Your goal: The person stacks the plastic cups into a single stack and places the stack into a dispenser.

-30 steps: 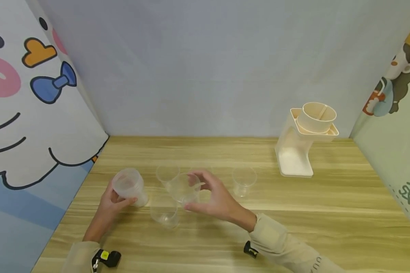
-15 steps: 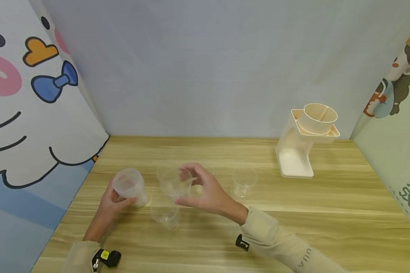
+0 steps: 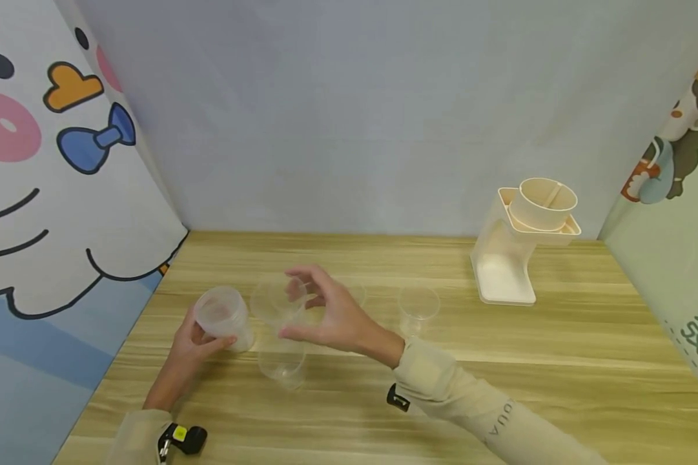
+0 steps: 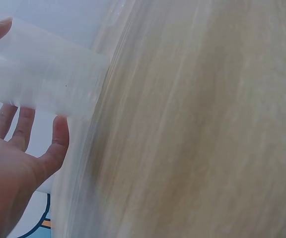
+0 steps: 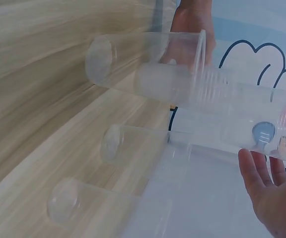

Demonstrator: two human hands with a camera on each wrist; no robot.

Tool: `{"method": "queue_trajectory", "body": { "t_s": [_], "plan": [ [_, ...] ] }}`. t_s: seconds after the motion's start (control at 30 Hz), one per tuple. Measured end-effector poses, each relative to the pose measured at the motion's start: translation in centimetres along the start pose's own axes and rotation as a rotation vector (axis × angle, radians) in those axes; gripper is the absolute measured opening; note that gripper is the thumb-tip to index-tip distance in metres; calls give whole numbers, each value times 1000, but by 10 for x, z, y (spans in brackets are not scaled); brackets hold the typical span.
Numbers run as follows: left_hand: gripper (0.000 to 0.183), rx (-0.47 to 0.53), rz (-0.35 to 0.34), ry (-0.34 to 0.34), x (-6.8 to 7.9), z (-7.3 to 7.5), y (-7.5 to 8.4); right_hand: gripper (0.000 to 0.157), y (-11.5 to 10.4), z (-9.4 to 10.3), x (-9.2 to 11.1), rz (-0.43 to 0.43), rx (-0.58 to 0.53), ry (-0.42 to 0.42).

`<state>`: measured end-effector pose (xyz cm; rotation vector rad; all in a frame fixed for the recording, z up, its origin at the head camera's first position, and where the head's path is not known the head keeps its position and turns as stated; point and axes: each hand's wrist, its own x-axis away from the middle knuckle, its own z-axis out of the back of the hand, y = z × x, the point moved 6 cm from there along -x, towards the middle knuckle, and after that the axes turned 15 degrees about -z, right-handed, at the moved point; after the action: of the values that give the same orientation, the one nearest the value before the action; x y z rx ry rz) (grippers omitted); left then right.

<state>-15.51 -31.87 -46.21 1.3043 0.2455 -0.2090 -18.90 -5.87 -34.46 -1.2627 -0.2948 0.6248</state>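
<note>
My left hand (image 3: 190, 349) grips a stack of nested clear plastic cups (image 3: 222, 314) upright at the left of the table; the left wrist view shows the stack (image 4: 43, 74) between thumb and fingers. My right hand (image 3: 339, 316) holds a clear plastic cup (image 3: 270, 309) between thumb and fingers, right of the stack, apparently raised over the table. In front of that held cup stands another clear cup (image 3: 281, 369). One more cup (image 3: 356, 294) is partly hidden behind my right hand, and another cup (image 3: 418, 307) stands farther right. Overlapping transparent walls blur the cup outlines.
A cream-coloured stand (image 3: 502, 268) with a round cup-shaped holder (image 3: 543, 205) on top is at the back right of the wooden table (image 3: 558, 387). A grey backdrop (image 3: 349, 116) closes off the rear, with printed cloths at both sides.
My right hand has moved left and slightly back with its cup, closer to the stack. My left hand and the stack stay in place.
</note>
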Motion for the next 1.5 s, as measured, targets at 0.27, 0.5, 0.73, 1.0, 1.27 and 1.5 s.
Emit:
{"method": "queue_trajectory", "body": {
  "t_s": [0.27,0.5,0.73,1.0,1.27,1.5],
  "plan": [
    [83,-9,3,-12,0,0,0,75,-7,-6,-13,14,6,0],
    [83,3,5,-9,-1,0,-1,75,-7,-10,-23,23,21,-3],
    [83,-13,5,-10,-1,1,-3,76,-12,-14,-32,48,17,0],
    [84,-22,20,-17,-1,1,-2,74,-22,-22,-42,64,33,-15],
    [83,-8,36,-9,0,1,0,74,-28,-30,-57,52,56,-28],
    [83,-9,52,-11,0,1,0,74,-33,-38,-67,55,64,-45]
  ]
}}
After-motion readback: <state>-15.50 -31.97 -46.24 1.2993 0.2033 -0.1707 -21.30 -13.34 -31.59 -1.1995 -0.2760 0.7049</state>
